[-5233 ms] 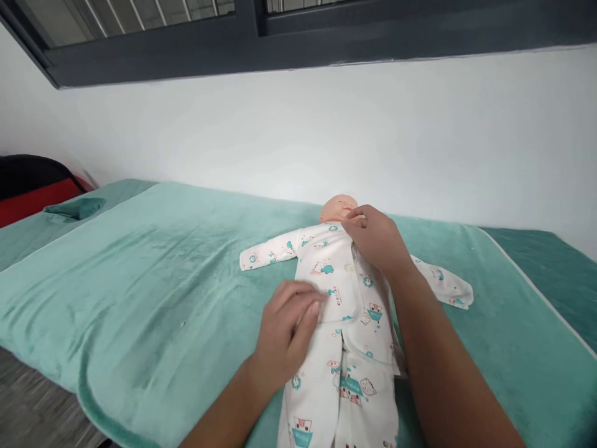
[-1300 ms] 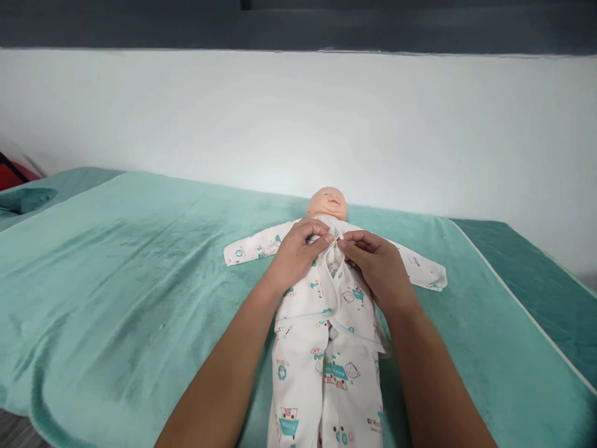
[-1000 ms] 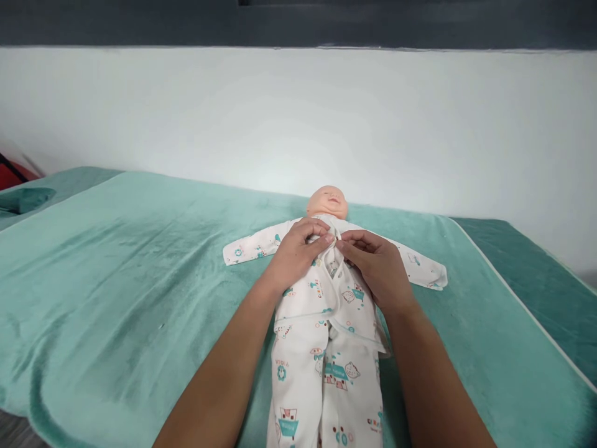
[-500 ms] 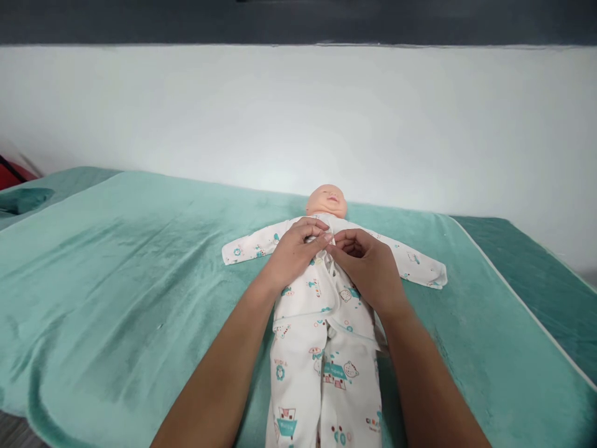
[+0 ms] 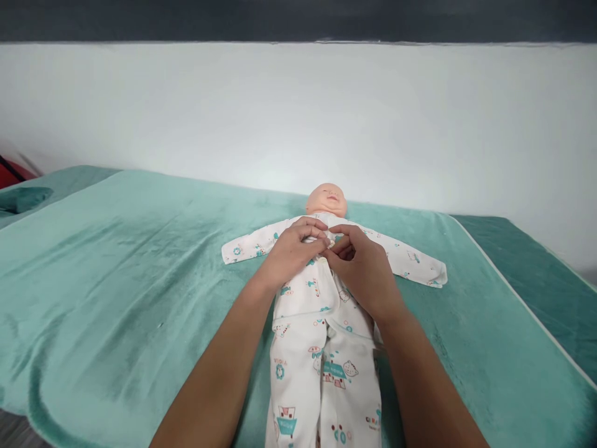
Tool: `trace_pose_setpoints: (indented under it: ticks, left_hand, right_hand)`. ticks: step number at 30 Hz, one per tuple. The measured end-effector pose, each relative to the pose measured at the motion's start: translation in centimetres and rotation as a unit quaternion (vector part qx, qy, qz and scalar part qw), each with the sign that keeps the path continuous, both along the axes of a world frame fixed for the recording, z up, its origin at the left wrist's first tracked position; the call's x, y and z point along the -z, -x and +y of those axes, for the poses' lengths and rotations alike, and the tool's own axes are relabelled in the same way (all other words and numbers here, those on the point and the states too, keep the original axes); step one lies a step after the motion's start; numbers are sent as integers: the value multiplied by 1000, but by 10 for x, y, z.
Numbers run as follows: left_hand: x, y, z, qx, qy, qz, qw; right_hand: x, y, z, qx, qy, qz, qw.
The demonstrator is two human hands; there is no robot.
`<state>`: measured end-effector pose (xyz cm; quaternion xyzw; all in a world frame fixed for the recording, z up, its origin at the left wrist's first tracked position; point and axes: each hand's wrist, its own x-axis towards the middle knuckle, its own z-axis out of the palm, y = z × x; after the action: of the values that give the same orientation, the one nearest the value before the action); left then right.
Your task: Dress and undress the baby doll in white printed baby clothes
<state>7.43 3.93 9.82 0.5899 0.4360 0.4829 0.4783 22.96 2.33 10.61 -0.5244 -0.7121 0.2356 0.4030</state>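
A baby doll (image 5: pixel 326 200) lies on its back, dressed in a white printed shirt (image 5: pixel 305 292) and matching trousers (image 5: pixel 298 379). Both of my hands meet on the shirt's chest, at its front opening. My left hand (image 5: pixel 298 246) has thumb and fingers closed on the shirt's edge from the left. From the right, my right hand (image 5: pixel 361 264) pinches the cloth beside a small pale button (image 5: pixel 331 243). My fingers partly cover the spot where the edges meet. The shirt's sleeves stretch out to both sides, and the lower front flaps overlap.
A light green plush blanket (image 5: pixel 140 280) spreads beneath the doll, over a darker green cover (image 5: pixel 536 267) at the right. Behind the doll's head rises a white wall (image 5: pixel 298 112). Something red (image 5: pixel 16 174) stands at the far left edge.
My right hand has shifted slightly left and up, its index finger now raised nearer the collar. The button shows more between my hands. My left hand has barely moved.
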Motion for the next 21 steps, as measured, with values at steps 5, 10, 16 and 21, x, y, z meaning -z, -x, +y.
trace_pose_setpoints:
  ticks: [5,10,16,21]
  left_hand:
    - [-1,7,0,18,-7,21,1000]
    - [-4,10,0,19,-40,67,997]
    - [-8,15,-3,35,-72,74,994]
    - [-10,20,-4,28,-84,72,994]
  right_hand:
    - [-6,-3,-4,-13,44,-21,999]
    - [-23,-2,-19,36,98,-122,987]
    - [-37,1,-36,40,117,-296,947]
    - [-36,4,-39,34,91,-315,944]
